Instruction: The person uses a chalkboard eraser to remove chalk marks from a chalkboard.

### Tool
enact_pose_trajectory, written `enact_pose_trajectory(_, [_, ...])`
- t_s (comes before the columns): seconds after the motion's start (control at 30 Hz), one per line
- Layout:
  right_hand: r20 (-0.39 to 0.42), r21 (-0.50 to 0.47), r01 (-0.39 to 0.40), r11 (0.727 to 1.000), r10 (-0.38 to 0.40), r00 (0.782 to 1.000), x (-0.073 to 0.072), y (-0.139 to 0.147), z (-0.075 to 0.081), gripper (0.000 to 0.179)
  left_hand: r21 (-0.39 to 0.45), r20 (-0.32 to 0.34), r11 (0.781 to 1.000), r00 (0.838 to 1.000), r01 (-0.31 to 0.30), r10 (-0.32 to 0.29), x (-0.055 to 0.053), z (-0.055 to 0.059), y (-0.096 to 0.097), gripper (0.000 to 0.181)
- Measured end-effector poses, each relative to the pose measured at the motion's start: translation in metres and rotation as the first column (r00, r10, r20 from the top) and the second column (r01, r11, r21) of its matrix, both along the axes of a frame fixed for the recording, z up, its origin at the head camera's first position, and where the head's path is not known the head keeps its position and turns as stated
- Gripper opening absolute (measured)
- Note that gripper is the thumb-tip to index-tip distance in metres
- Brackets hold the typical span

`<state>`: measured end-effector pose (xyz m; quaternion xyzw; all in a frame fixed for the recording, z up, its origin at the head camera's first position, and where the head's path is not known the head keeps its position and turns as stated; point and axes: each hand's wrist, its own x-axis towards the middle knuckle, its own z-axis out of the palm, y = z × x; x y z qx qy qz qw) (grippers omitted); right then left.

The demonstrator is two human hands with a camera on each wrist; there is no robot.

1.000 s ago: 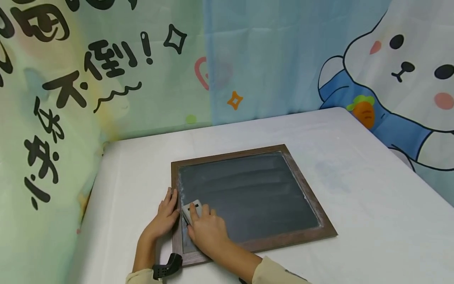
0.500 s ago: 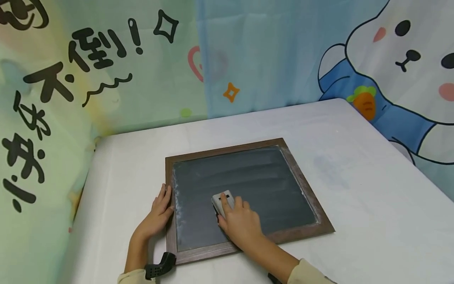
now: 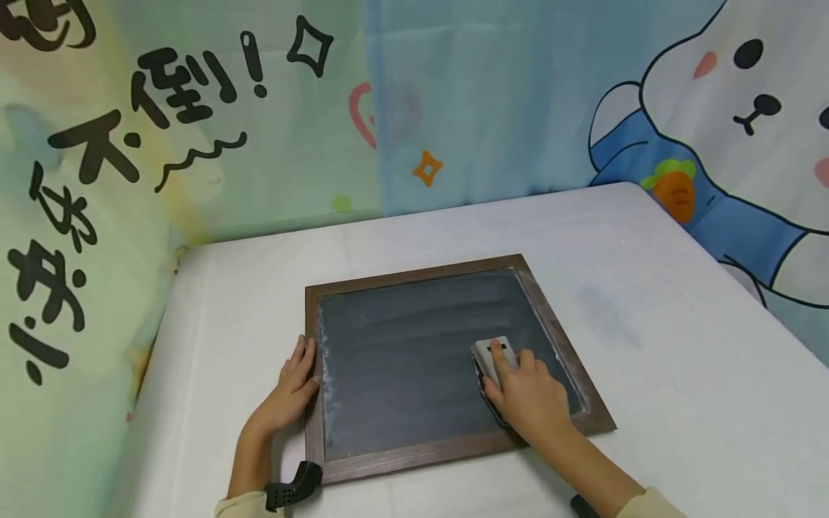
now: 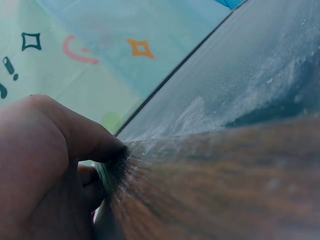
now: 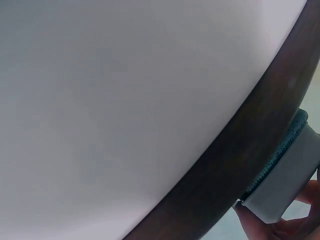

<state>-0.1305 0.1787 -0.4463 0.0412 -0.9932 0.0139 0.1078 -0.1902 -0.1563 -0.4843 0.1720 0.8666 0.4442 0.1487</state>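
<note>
A chalkboard (image 3: 395,367) with a brown wooden frame (image 3: 414,458) lies flat on the table. My right hand (image 3: 532,399) grips a grey chalkboard eraser (image 3: 483,354) on the right part of the dark surface, index finger laid along its top. In the right wrist view the eraser (image 5: 285,177) shows its dark felt underside behind the frame's edge. My left hand (image 3: 291,388) rests on the frame's left side, fingers extended. Up close in the left wrist view, the left thumb (image 4: 95,135) touches the wood and the other fingers are partly hidden beside the edge.
White chalk residue (image 3: 327,381) lines the board's left inner edge. A white cloth covers the table (image 3: 686,403). Printed curtains (image 3: 492,101) hang behind and to the left. A black wrist device (image 3: 294,485) sits by the board's lower left corner.
My right hand has moved the eraser from the board's left edge across to its right part. The left hand keeps its place on the frame. The head view has shifted slightly.
</note>
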Motion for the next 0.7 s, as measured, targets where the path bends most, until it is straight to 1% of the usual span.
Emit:
enact_pose_trajectory(0.2, [0.006, 0.019, 0.021, 1.0, -0.021, 1.0, 0.002, 0.033, 0.003, 0.054, -0.002, -0.013, 1.0, 1.0, 0.002, -0.002, 0.0, 0.0, 0.0, 0.059])
enact_pose_trajectory(0.33, [0.041, -0.001, 0.043, 0.999, -0.043, 0.998, 0.003, 0.049, 0.004, 0.055, 0.0, -0.018, 1.0, 1.0, -0.004, 0.004, 0.001, -0.001, -0.001, 0.059])
enact_pose_trajectory(0.43, [0.05, -0.001, 0.053, 0.999, -0.053, 0.997, 0.004, 0.058, 0.005, 0.055, 0.006, -0.017, 1.0, 1.0, -0.004, 0.004, 0.001, -0.001, -0.001, 0.059])
enact_pose_trajectory(0.6, [0.014, 0.011, 0.038, 0.999, -0.038, 0.999, 0.005, 0.064, 0.005, 0.056, 0.008, -0.013, 1.0, 1.0, -0.003, 0.003, 0.001, -0.001, 0.0, 0.059])
enact_pose_trajectory(0.7, [-0.009, 0.018, 0.018, 1.0, -0.017, 1.0, 0.003, 0.063, 0.005, 0.057, 0.002, -0.019, 1.0, 1.0, -0.012, 0.012, 0.0, -0.001, 0.0, 0.059])
